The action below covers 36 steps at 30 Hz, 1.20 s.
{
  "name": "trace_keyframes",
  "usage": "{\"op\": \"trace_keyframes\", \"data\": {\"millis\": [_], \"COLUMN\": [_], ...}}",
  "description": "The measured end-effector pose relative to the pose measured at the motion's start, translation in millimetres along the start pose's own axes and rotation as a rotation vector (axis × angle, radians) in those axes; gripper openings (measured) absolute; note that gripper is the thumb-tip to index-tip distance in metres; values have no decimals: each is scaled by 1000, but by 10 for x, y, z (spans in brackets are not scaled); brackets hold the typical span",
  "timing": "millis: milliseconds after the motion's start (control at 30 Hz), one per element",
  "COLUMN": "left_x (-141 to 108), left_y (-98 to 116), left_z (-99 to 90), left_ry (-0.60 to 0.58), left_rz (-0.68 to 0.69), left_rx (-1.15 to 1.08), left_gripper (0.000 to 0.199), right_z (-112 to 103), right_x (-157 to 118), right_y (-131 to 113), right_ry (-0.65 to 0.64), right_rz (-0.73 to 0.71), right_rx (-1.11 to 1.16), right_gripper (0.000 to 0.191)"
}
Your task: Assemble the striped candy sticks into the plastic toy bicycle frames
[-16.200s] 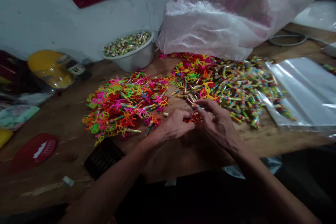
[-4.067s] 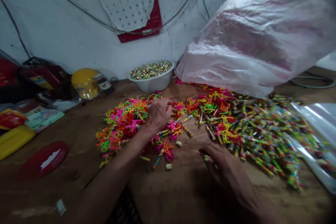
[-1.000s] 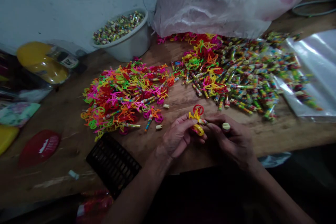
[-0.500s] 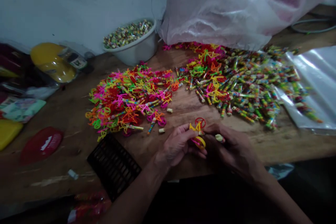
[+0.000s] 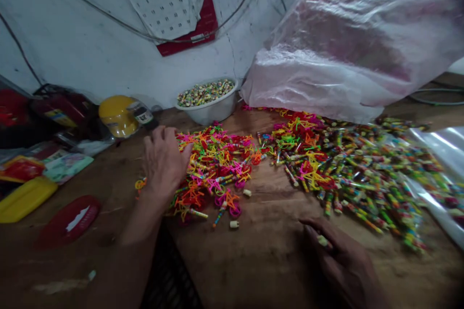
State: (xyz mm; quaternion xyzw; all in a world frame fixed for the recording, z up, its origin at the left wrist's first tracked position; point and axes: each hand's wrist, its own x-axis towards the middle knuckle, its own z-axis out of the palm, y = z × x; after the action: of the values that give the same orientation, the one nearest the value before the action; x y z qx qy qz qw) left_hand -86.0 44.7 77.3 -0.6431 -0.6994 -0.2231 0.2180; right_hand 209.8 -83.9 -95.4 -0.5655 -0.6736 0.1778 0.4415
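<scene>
My left hand (image 5: 165,161) reaches over the left side of a pile of small bright plastic toys (image 5: 217,164), which look like tiny bicycles, mixed with thin tubes. Its fingers are apart and bent down at the pile, with nothing visibly held. Low over the table, my right hand (image 5: 342,260) is closed around a small cream-coloured piece (image 5: 322,240); the rest of that piece is hidden in the fingers. Two loose cream pieces, one a notched stub (image 5: 234,224), lie between the hands. Right of them spreads a heap of colourful filled tubes (image 5: 362,169).
A white basin (image 5: 210,112) full of small pieces stands by the wall. Behind the heap bulges a large translucent bag (image 5: 319,77). A black slotted basket (image 5: 170,270) lies under my left forearm. Farther left are a red lid-like item (image 5: 68,222) and a yellow helmet-shaped object (image 5: 118,116).
My left hand has left the yellow and pink toy it held beside my right hand and moved left to the pile. My right hand keeps the cream piece. The view has tilted up.
</scene>
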Motion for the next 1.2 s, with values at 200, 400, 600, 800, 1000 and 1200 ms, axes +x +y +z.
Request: {"op": "trace_keyframes", "data": {"millis": [200, 400, 600, 800, 1000, 1200], "left_x": [-366, -302, -273, -713, -1128, -1264], "left_y": [1081, 1239, 948, 931, 1021, 1125], "left_z": [603, 842, 652, 405, 275, 168], "left_ry": [-378, -613, -667, -1161, -1365, -1030], "left_rz": [331, 166, 46, -434, -424, 41], "left_rx": [-209, -385, -692, -1596, -1587, -1014], "left_gripper": [31, 17, 16, 19, 23, 18], "right_z": [-28, -78, -61, -189, -279, -428], "right_x": [32, 71, 74, 168, 162, 226], "right_y": [-59, -130, -140, -343, -423, -532], "right_ry": [32, 43, 80, -2, -137, -7], "right_rz": [-46, -43, 14, 158, 151, 121], "right_rx": [-25, -37, 28, 123, 192, 61], "right_gripper": [18, 19, 18, 26, 32, 30]}}
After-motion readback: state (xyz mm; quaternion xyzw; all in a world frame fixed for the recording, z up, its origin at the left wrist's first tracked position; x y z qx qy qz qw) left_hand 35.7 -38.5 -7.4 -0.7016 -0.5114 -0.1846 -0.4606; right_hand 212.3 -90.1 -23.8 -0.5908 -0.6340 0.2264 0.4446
